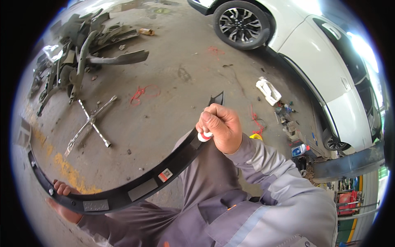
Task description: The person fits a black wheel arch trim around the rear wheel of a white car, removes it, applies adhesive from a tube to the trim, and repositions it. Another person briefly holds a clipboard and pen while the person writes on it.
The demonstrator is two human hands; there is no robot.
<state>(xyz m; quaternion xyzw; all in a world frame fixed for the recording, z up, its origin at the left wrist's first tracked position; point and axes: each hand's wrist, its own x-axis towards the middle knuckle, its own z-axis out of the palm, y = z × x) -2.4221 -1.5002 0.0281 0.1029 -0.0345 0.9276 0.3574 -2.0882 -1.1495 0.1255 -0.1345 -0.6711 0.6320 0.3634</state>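
A long, curved black plastic trim strip [144, 181], like a wheel-arch moulding, lies across my lap with its inner side up. It bears grey pads and a small red-and-white label [165, 175]. My left hand [65, 203] grips its lower left part, fingers curled over the far edge and the rest behind it. Near the upper right end, my right hand [221, 126] is closed on a small white thing with a red band [204, 136], held against or just above the strip. What exactly this is, the fingers hide.
A four-way lug wrench [91, 119] lies on the concrete floor at left, before a heap of dark scrap parts [78, 57]. Red cord [142, 94] lies beyond. At right stand a white car [317, 61], a white plastic jug [268, 91] and a blue bottle [300, 150].
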